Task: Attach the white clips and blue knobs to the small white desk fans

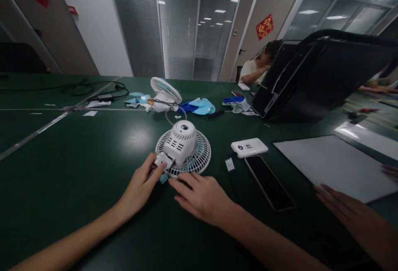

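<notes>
A small white fan (179, 143) lies face down on the green table, its motor housing pointing up and its round grille beneath. My left hand (146, 178) pinches a small white plastic piece (163, 161) at the near-left side of the housing, thumb on top. Whether that piece is joined to the fan I cannot tell. A bit of light blue plastic (163, 178) shows below the grille's near edge. My right hand (199, 194) rests at the near rim of the grille with its fingers spread, holding nothing visible.
A second white fan (164, 92), light blue blades (202, 106) and blue gloves (238, 103) lie farther back. To the right are a white power bank (249, 147), a phone (270, 183) and a white board (338, 165) with another person's hand (354, 217). A large black case (323, 76) stands behind.
</notes>
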Demonstrator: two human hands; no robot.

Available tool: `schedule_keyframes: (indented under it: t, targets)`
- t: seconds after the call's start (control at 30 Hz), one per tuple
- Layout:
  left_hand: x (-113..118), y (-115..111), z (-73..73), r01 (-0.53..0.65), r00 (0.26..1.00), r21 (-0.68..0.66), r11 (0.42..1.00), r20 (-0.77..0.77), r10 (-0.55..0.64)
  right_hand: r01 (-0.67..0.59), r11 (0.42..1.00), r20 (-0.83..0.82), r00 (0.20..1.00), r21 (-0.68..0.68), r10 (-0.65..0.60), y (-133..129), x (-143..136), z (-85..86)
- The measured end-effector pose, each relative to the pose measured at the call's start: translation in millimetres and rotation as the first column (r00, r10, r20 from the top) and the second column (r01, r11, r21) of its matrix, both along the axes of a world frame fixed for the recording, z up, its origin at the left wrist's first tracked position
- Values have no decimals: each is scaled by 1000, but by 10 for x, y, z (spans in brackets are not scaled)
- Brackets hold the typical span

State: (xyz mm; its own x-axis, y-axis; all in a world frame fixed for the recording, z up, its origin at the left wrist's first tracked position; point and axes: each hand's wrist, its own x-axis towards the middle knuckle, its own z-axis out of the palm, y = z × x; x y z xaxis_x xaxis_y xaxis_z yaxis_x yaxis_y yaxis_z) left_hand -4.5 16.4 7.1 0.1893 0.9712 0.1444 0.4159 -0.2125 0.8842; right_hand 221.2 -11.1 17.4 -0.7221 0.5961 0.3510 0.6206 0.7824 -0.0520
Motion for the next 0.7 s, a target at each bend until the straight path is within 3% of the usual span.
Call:
schedule_keyframes:
  t: [0.13, 0.27, 0.33, 0.4, 0.53, 0.6, 0.7]
  targets:
    - [193, -202, 4, 101, 990, -68, 993, 104, -94, 42, 992, 16, 999, 123, -44, -115, -72, -124]
    - [152, -277, -5, 180, 979, -103, 978, 120, -167, 43, 984, 35, 998, 175, -50, -207, -124, -191]
    - [39, -285, -16, 162, 986, -94, 982, 61, -156, 39, 983, 43, 998, 178, -48, -222, -135, -171]
    - [-105, -298, -30, 112, 989, -41, 993, -93, -115, 23, 984, 47, 998, 175, -31, -224, -134, -135]
    - [-343, -359, -50, 151, 910, 43, 988, -396, -122, 17, 986, 56, 998, 163, -27, -225, -120, -98]
    - [-404, -396, -50, 172, 901, 21, 985, -407, -148, 17, 987, 73, 997, 161, -29, -230, -114, -100]
    - [-442, -422, -41, 119, 953, -51, 992, -276, -128, 7, 990, 96, 995, 144, -21, -234, -107, -104]
